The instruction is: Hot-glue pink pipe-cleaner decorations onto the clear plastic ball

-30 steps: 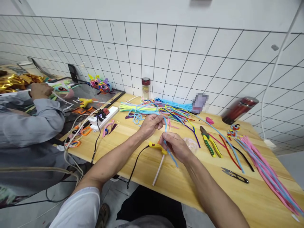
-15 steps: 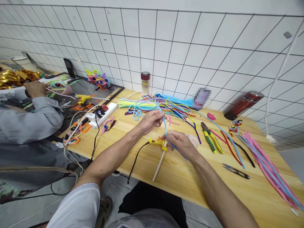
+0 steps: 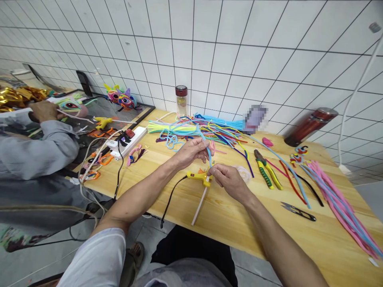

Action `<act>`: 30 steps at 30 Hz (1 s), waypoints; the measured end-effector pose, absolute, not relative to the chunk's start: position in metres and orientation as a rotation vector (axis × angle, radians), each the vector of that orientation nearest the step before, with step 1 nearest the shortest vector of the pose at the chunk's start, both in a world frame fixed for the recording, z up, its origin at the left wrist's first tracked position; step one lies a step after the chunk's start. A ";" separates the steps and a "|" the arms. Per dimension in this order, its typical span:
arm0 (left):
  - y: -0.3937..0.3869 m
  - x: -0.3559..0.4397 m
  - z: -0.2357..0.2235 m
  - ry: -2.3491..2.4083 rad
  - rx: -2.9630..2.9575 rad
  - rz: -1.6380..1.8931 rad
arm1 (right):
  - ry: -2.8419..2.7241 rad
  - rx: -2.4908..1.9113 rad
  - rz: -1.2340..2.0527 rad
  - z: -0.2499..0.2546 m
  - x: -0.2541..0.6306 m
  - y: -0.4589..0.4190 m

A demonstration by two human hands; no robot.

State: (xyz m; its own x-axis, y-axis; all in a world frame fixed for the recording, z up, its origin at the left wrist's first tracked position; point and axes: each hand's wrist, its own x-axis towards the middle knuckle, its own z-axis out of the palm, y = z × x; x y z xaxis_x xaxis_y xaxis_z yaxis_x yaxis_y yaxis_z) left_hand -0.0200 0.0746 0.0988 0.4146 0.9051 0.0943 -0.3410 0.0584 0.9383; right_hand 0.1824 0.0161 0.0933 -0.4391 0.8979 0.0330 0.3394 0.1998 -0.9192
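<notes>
A light blue pipe cleaner (image 3: 210, 156) stretches between my two hands above the table. My left hand (image 3: 196, 151) pinches it near its upper part, and a short end sticks up past the fingers. Lower down, my right hand (image 3: 226, 178) is closed on the same pipe cleaner with thumb and forefinger. Just beneath the hands lies a yellow glue gun (image 3: 199, 176), its white glue stick (image 3: 199, 207) pointing toward me. Behind my left hand spreads a pile of many-coloured pipe cleaners (image 3: 170, 127).
Green-and-yellow pliers (image 3: 267, 170), thread snips (image 3: 299, 211) and pink-and-blue pipe cleaners (image 3: 338, 203) lie on the right. Two flasks, one clear (image 3: 181, 101) and one dark red (image 3: 311, 126), stand by the wall. A power strip (image 3: 131, 143) with cables and a co-worker's arm (image 3: 56, 135) are on the left.
The view has tilted slightly down. My right hand has shifted a little, and the blue tail seen below it before no longer shows. Both hands keep their hold on the pipe cleaner.
</notes>
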 end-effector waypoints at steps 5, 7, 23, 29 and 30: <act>0.075 -0.020 0.099 0.636 1.126 1.067 | -1.904 -1.103 1.256 0.093 0.188 0.018; 0.075 -0.019 0.098 0.650 1.120 1.061 | -1.900 -1.101 1.257 0.091 0.193 0.019; 0.060 -0.003 0.092 0.733 1.166 1.137 | -1.793 -1.228 1.067 0.086 0.175 0.013; 0.056 -0.002 0.100 0.693 1.052 1.181 | -1.909 -1.269 0.789 0.093 0.179 0.002; 0.058 -0.004 0.102 0.685 1.038 1.201 | -1.933 -1.271 0.733 0.094 0.181 0.000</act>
